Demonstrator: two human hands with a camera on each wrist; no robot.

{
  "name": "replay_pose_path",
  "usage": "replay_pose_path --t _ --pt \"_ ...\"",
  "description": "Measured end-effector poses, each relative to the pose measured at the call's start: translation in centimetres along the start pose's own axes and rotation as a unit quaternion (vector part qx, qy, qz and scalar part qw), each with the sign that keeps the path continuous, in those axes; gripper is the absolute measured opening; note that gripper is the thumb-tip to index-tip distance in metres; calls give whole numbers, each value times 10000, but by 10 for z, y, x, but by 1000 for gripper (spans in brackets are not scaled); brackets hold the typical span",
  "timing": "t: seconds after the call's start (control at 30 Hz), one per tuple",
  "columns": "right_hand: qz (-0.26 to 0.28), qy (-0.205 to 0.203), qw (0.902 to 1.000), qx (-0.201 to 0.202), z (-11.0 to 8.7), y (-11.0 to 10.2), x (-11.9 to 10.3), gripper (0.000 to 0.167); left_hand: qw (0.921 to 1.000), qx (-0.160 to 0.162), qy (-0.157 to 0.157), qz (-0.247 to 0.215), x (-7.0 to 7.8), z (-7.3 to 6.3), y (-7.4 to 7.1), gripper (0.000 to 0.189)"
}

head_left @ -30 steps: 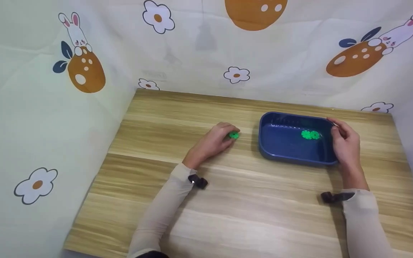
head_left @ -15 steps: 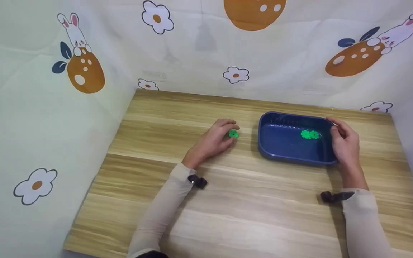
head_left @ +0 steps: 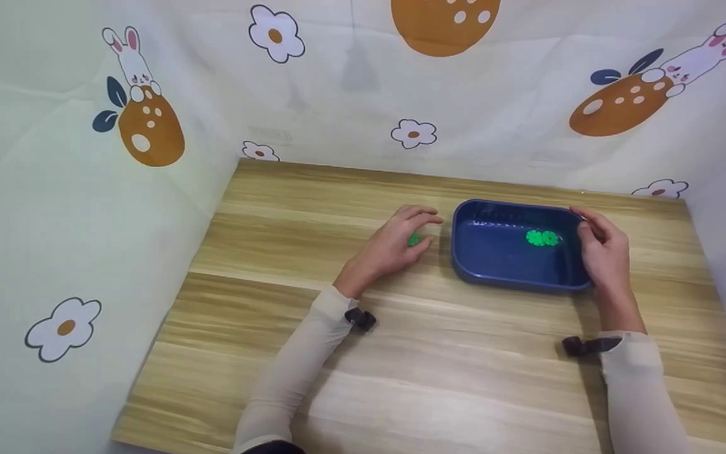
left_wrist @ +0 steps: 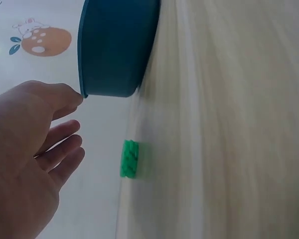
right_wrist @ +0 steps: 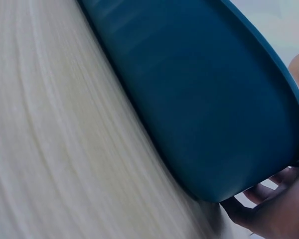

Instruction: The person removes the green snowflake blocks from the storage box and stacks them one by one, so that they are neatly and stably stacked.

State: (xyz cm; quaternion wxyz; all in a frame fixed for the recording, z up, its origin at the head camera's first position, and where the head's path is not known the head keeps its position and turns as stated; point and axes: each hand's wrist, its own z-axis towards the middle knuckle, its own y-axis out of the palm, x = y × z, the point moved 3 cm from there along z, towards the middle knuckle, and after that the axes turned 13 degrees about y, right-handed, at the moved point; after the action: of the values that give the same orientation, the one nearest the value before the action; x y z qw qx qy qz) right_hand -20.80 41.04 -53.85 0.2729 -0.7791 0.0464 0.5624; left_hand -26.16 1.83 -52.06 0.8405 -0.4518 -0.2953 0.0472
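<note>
Compared with half a second ago, my left hand [head_left: 391,243] is sitting farther to the right, closer to the blue tub [head_left: 520,282], while the loose green piece [left_wrist: 129,159] is staying on the table [head_left: 451,372] and my right hand [head_left: 609,255] is keeping its place. Nearest, my two pale sleeves, the left sleeve [head_left: 297,372] and the right sleeve [head_left: 640,391], are reaching in from the bottom edge, each wearing a small black device at the cuff. Beyond the cuffs, my left hand is hovering over the wood-grain table, thumb and fingers spread in a loose curve and pinching nothing. Its fingertips are pointing at the tub's left end, just short of it. Under that hand, partly hidden from above, the loose green piece is resting on the table; the left wrist view is showing a gap between it and my fingers. Over on the right, my right hand is gripping the tub's right end, thumb at the rim and fingers wrapping the outside. Inside the tub, toward that end, two green flower-shaped pieces [head_left: 534,238] are lying side by side. Farthest back, a white cloth [head_left: 338,113] is hanging behind the table, showing rabbits, orange fruit and flowers.
</note>
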Motion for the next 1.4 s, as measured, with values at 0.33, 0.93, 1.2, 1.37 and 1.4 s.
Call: replay_pose_path --t 0.33,0.93,1.2,1.37,1.4 --pt "83 131 9999 16 0 0 -2 38 9988 208 413 -172 21 30 12 34" --pt "197 129 9997 -57 0 0 -1 39 9945 -905 457 -271 52 99 51 39" --pt "87 89 9999 -103 2 -1 0 39 9886 -1431 392 -272 60 123 75 38" --pt "63 129 9999 -88 1 -1 1 39 9849 -1687 322 -231 58 135 86 39" --pt "46 140 9999 -87 0 0 1 39 9841 -1735 303 -248 58 137 88 40"
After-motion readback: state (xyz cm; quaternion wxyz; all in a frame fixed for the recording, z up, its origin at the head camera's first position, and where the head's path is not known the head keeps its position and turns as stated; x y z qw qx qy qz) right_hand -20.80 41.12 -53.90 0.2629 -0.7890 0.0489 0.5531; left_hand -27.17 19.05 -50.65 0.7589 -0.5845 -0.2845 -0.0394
